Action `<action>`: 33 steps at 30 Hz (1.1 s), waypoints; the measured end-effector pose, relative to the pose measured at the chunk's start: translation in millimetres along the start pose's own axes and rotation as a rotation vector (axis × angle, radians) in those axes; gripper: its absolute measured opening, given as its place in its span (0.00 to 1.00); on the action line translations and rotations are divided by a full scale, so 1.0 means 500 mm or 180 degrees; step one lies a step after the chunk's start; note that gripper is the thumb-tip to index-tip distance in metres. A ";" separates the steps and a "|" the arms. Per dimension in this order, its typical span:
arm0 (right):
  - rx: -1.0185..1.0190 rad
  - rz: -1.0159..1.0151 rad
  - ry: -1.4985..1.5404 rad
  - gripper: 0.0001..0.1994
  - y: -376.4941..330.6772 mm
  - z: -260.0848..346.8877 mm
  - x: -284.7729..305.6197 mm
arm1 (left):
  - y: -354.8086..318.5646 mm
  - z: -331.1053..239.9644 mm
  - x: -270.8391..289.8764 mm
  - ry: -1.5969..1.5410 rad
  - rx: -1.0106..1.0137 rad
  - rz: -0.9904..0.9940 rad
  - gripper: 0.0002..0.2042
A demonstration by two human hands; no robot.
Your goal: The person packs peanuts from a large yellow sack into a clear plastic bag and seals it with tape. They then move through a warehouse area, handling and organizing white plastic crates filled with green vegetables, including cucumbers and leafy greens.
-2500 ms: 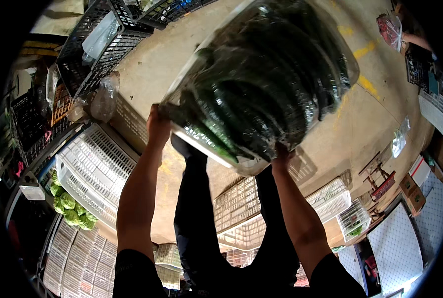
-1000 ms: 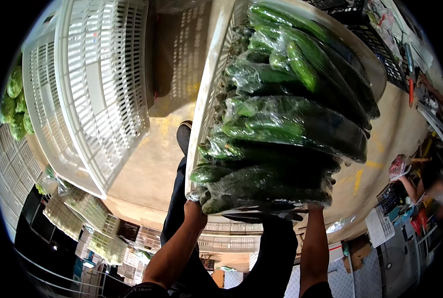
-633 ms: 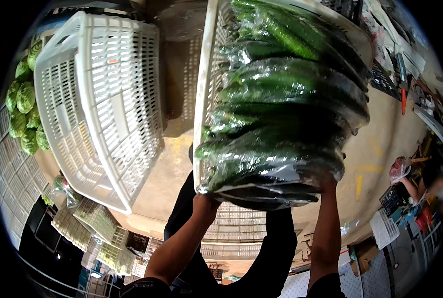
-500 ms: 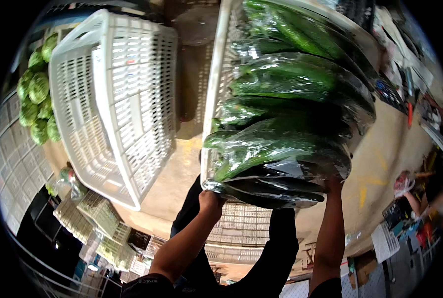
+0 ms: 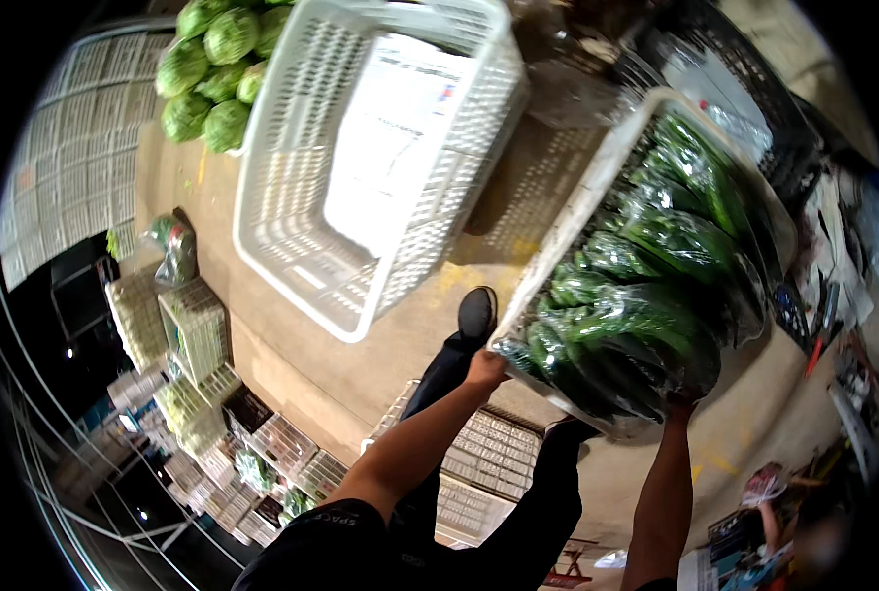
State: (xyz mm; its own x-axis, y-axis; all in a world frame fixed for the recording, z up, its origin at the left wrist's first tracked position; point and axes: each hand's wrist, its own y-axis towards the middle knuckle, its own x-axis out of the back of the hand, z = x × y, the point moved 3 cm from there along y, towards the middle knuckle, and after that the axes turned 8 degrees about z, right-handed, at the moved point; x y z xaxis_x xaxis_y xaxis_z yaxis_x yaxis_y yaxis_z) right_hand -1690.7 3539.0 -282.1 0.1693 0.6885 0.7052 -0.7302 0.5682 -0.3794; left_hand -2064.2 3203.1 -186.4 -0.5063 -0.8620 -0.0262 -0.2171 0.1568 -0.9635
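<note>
The left hand (image 5: 488,367) grasps one white crate (image 5: 570,219) by its near-left corner, the right hand (image 5: 680,402) at its other near end, fingers hidden, closure unclear; left forearm slants rightward, right nearly straight; plastic-wrapped green vegetables (image 5: 646,295) fill it ahead; leftward, one open basket (image 5: 474,148), then at least eight cabbages (image 5: 231,37)

The person is wearing a black short-sleeved top (image 5: 302,557) (small pale lettering (image 5: 339,519) is running across the left sleeve (image 5: 359,537)), black trousers (image 5: 538,492) and dark shoes (image 5: 477,313); the left hand (image 5: 487,368) and right hand (image 5: 678,406) are showing bare.
</note>
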 end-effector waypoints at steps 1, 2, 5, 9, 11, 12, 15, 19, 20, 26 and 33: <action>-0.0038 0.0018 0.0075 0.21 0.012 0.034 0.032 | -0.012 -0.015 -0.015 0.0050 0.0169 0.0102 0.11; -0.0213 -0.0021 0.0390 0.21 0.004 0.034 0.057 | -0.026 -0.047 -0.037 0.0134 0.0342 0.0273 0.11; -0.0898 -0.0480 0.1999 0.20 -0.090 0.004 0.117 | -0.075 -0.102 -0.061 0.0387 0.0416 0.1063 0.31; -0.3508 -0.0624 0.1614 0.14 -0.240 0.237 0.140 | -0.197 -0.149 0.018 0.0974 0.0328 0.0842 0.31; -0.3740 -0.0886 0.1749 0.12 -0.456 0.264 0.094 | -0.212 -0.185 0.033 0.1692 0.0601 0.0973 0.27; -0.3872 -0.0909 0.1705 0.11 -0.655 0.251 0.027 | -0.224 -0.192 0.039 0.2235 0.0947 0.1089 0.24; -0.4230 -0.0726 0.1867 0.12 -0.818 0.417 -0.112 | -0.213 -0.305 0.084 0.2891 0.0303 0.0914 0.10; -0.4976 -0.0375 0.2096 0.12 -0.987 0.640 -0.318 | -0.170 -0.404 0.139 0.3826 0.0401 0.0316 0.11; -0.5212 0.0073 0.2084 0.13 -1.059 0.703 -0.385 | -0.171 -0.404 0.128 0.3987 0.0551 0.0329 0.11; -0.5372 -0.0591 0.3689 0.10 -0.961 0.989 -0.580 | -0.162 -0.423 0.116 0.5060 0.0583 0.1348 0.02; -0.5217 -0.1503 0.4436 0.11 -0.857 1.150 -0.639 | -0.321 -0.214 -0.143 0.6742 0.0667 0.2097 0.06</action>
State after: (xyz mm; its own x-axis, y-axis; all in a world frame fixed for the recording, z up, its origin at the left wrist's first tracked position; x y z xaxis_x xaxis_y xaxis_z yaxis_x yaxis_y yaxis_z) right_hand -1812.5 2816.3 -0.6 0.8923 -0.2085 0.4005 0.4090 -0.0023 -0.9125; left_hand -2082.4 3291.2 -1.5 -0.3708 0.9148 -0.1601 0.3021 -0.0441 -0.9522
